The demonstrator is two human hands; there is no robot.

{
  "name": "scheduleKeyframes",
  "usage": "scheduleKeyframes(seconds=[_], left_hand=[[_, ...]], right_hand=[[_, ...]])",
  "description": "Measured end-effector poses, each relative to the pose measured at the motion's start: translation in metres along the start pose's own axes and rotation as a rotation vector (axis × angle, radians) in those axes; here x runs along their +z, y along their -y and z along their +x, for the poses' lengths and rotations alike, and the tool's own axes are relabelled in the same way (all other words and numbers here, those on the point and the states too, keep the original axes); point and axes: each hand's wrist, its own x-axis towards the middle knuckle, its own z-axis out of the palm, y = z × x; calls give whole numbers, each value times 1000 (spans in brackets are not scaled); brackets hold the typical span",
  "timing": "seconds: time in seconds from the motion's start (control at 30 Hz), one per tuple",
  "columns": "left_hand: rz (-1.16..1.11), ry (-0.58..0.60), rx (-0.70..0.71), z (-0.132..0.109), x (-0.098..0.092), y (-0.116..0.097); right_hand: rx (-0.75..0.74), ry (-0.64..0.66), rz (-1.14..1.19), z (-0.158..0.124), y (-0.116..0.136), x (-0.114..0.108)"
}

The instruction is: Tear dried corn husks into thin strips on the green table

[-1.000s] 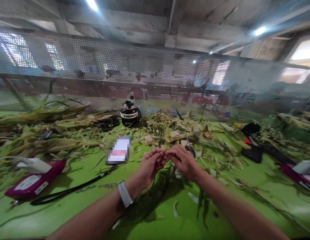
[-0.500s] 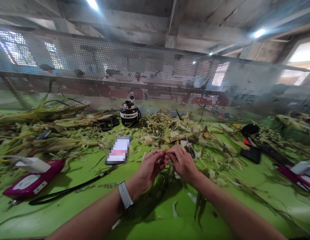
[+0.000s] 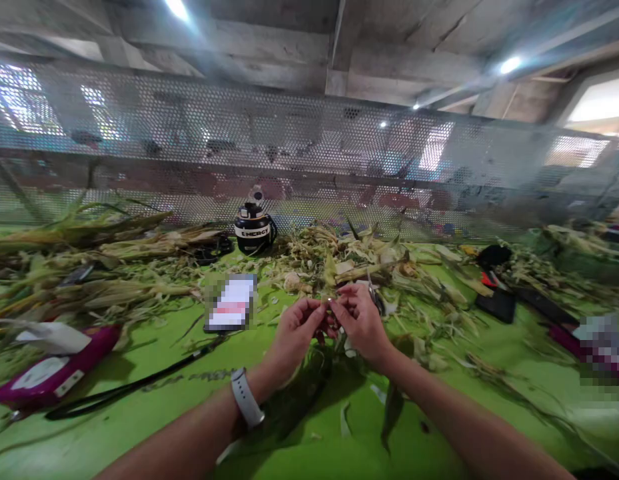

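Note:
My left hand (image 3: 295,330) and my right hand (image 3: 360,321) meet over the green table (image 3: 139,427), fingertips pinched together on a small piece of corn husk (image 3: 327,301). Dark green leaves (image 3: 309,383) hang below both hands onto the table. A white watch band (image 3: 246,399) is on my left wrist. Just beyond my right hand lies a pair of scissors (image 3: 374,299). A heap of pale husks and stalks (image 3: 359,260) is right behind the hands.
A phone (image 3: 230,303) lies left of my hands, a black jug (image 3: 252,229) behind it. Long corn stalks (image 3: 84,260) cover the left. A magenta case (image 3: 54,370) and black strap (image 3: 129,385) sit near left. Black objects (image 3: 499,300) lie right. A perforated metal screen (image 3: 309,167) closes the back.
Both hands have stayed together, shifting slightly and lifting the pinched husk piece a little. The view has tilted a bit to the right.

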Motion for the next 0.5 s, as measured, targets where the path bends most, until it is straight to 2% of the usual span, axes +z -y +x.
scheduleKeyframes(seconds=[0.1, 0.23, 0.5], left_hand=[[45, -21, 17, 0, -1, 0], [127, -31, 46, 0, -2, -1], [340, -97, 157, 4, -6, 0]], right_hand=[[10, 57, -74, 2, 4, -3], [1, 207, -221, 2, 10, -7], [46, 305, -152, -1, 8, -1]])
